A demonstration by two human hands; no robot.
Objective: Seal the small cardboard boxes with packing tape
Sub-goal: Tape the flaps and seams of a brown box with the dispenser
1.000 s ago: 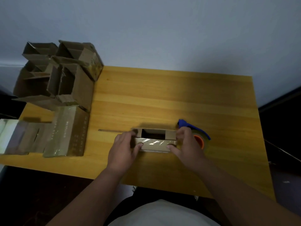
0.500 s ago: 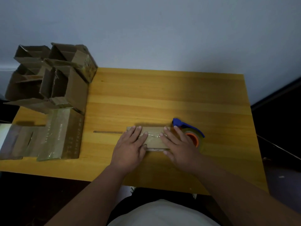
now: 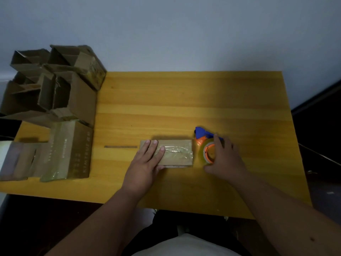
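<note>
Brown cardboard box point(image 3: 175, 152), orange-and-blue tape dispenser point(image 3: 203, 143), yellow wooden table point(image 3: 184, 100).

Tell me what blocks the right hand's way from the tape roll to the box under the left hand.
Nothing visible does. The right hand grips the tape dispenser just right of the small box, which the left hand presses flat.

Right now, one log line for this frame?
left hand flat on box | right hand on tape dispenser | flaps closed, tape on seam
</note>
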